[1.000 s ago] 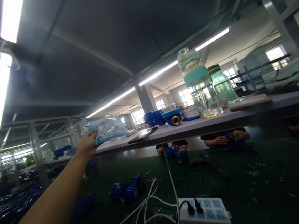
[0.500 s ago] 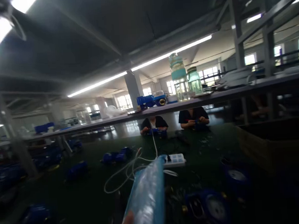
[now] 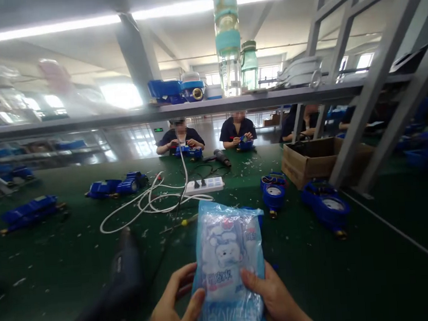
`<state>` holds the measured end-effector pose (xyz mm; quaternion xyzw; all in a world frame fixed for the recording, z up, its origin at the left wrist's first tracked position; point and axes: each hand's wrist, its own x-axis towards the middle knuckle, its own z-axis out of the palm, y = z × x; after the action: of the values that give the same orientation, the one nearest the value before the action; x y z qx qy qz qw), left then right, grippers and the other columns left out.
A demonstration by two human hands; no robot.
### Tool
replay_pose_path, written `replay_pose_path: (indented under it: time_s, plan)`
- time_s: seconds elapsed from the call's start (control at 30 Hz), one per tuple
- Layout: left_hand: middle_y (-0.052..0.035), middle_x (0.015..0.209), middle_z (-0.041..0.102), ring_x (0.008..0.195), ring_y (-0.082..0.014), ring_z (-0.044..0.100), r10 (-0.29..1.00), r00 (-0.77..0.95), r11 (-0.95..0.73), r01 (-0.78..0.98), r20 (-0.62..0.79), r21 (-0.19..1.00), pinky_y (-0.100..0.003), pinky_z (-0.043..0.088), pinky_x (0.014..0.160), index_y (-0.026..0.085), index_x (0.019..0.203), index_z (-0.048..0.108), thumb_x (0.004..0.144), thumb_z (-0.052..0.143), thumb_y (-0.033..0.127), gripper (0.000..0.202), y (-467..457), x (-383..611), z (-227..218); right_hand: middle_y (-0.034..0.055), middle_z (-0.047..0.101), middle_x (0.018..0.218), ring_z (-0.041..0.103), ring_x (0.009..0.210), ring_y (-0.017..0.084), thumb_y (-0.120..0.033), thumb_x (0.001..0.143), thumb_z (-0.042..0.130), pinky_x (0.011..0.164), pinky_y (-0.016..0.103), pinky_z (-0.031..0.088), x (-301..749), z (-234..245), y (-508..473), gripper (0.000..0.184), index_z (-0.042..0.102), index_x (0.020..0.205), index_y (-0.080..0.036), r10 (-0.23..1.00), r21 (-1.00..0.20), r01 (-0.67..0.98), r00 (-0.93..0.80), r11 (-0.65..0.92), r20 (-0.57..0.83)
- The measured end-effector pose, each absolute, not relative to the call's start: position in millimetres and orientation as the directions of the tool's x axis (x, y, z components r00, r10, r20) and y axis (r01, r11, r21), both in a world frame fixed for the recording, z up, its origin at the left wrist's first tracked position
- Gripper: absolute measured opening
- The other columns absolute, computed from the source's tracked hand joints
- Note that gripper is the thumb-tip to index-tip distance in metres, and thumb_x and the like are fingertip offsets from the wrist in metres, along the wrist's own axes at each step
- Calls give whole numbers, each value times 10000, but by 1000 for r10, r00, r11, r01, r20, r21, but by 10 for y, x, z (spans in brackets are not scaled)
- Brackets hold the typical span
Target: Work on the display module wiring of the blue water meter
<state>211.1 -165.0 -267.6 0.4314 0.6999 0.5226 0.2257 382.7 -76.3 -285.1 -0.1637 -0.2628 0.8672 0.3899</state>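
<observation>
Blue-and-clear plastic packet [image 3: 227,267] with a cartoon print is standing upright just above the near edge of the green counter [image 3: 353,268], its long axis running away from the person. Both hands are gripping its lower end: the left hand [image 3: 173,307] is closing fingers [image 3: 194,303] around the left edge, the right hand [image 3: 277,300] is clasping the right edge. A dark power tool [image 3: 120,284] is lying just left; blue meters [image 3: 275,195] are sitting beyond.

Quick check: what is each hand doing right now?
Left hand: closed on the blue packet.
Right hand: closed on the same blue packet.
</observation>
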Motion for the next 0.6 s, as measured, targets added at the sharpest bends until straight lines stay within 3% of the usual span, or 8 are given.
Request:
replay_pose_path:
  time_s: [0.07, 0.17, 0.4, 0.6]
  plan:
    - [-72, 1053, 672, 951, -284, 629, 915, -402, 102, 140, -38, 985, -351, 549, 778, 208, 1069, 574, 668, 648, 510, 507, -1530, 2129, -2670, 137, 685, 960, 642, 911, 320, -254, 665, 784, 829, 494, 470, 3791, -2875, -772, 509, 545, 1099, -132, 755, -582, -592, -654, -558, -59]
    - [-76, 982, 698, 872, -285, 655, 945, -292, 144, -33, -147, 989, -346, 565, 730, 175, 1050, 575, 640, 690, 484, 526, -1415, 2186, -2673, 137, 683, 974, 628, 948, 321, -253, 655, 788, 847, 504, 457, 3742, -2926, -762, 524, 541, 1102, -142, 746, -584, -592, -665, -555, -35]
    - [-40, 885, 720, 815, -276, 669, 915, -382, 156, 40, -129, 987, -318, 575, 693, 175, 980, 619, 648, 680, 493, 464, -1383, 2225, -2685, 120, 685, 966, 625, 955, 307, -280, 596, 823, 894, 482, 434, 3710, -2945, -680, 589, 540, 1095, -144, 749, -637, -583, -662, -504, 13]
    - [-13, 852, 722, 777, -255, 672, 916, -376, 184, 85, -139, 979, -267, 566, 648, 193, 955, 632, 637, 694, 479, 432, -1354, 2183, -2663, 133, 686, 947, 632, 925, 317, -320, 575, 837, 862, 480, 459, 3668, -2931, -625, 601, 566, 1073, -123, 783, -731, -501, -617, -463, -73]
